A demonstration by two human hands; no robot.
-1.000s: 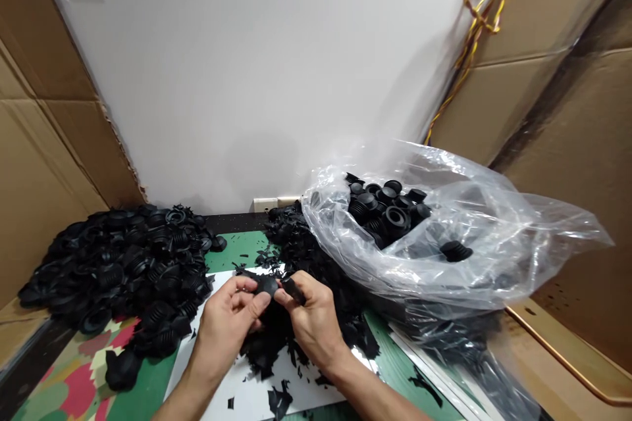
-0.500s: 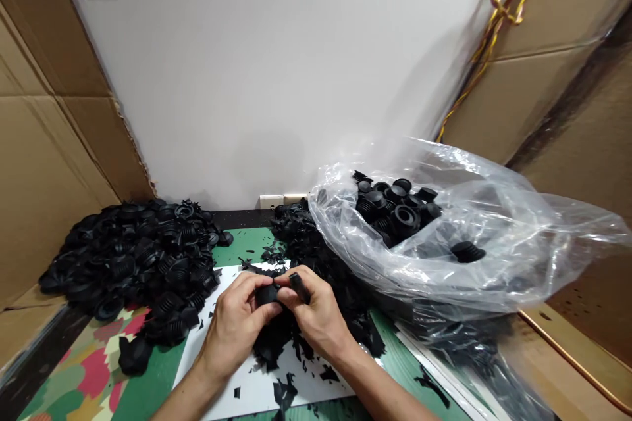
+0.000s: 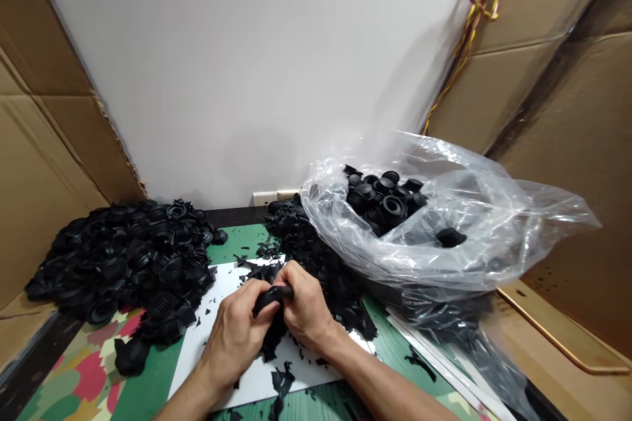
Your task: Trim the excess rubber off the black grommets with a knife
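Note:
My left hand is closed on a black rubber part, its thumb and forefinger pinching the rounded rim. My right hand is closed right beside it, around a short black cylindrical piece that meets the part's edge. Whether this piece is a tool or belongs to the part, I cannot tell. Both hands are over a white sheet strewn with black scraps. Fingers cover much of the held part.
At the left rises a heap of ribbed black rubber parts. Thin black scraps pile up behind the right hand. A clear plastic bag at the right holds several finished-looking ribbed pieces. Cardboard flanks the table; twisted wires hang right.
My right hand has turned and its fingers have curled in against the part. The black cylinder now points toward the part instead of up. The view has shifted slightly right.

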